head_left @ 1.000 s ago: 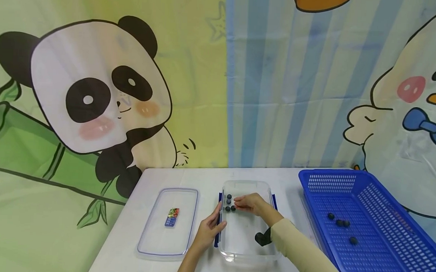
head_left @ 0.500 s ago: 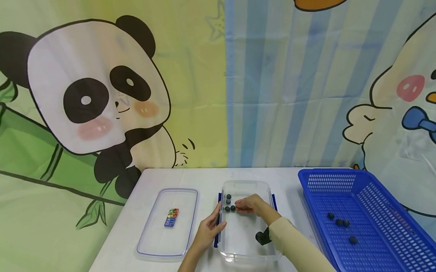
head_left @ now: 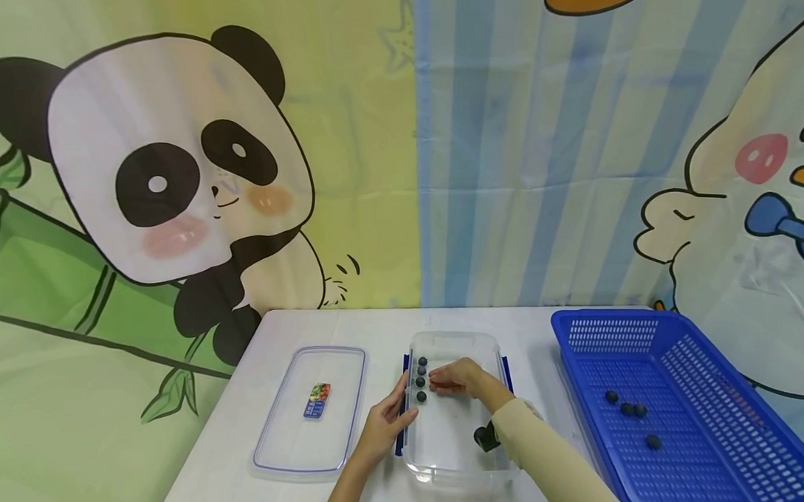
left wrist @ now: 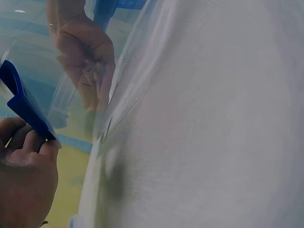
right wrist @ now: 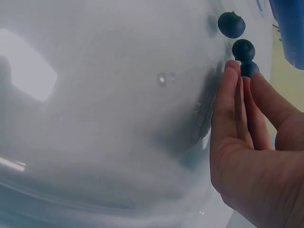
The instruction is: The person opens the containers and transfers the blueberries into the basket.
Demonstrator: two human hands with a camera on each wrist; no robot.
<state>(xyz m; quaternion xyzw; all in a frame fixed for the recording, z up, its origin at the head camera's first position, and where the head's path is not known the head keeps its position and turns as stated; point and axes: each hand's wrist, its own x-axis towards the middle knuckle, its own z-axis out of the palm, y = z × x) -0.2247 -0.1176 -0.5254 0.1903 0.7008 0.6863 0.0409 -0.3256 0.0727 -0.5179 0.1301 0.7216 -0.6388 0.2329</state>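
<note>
Several blueberries (head_left: 421,382) lie in a column along the left side of a clear plastic box (head_left: 448,459) with blue side latches. My left hand (head_left: 384,426) holds the box's left wall, thumb over the rim; in the left wrist view its fingers curl at a blue latch (left wrist: 29,110). My right hand (head_left: 460,377) is inside the box, fingers extended, fingertips just right of the column. In the right wrist view, the fingertips reach right up to one blueberry (right wrist: 249,69), partly hidden behind them, and two more blueberries (right wrist: 231,24) show beyond.
A clear lid (head_left: 282,446) with a colourful label (head_left: 317,401) lies left of the box. At right stands a blue perforated basket (head_left: 706,476) holding several blueberries (head_left: 653,441). A black item (head_left: 485,437) shows beside the right sleeve. A cartoon curtain hangs behind the white table.
Two blueberries that sat side by side now stand one below the other in the column. My right fingertips have shifted slightly left. The left hand keeps its hold on the box.
</note>
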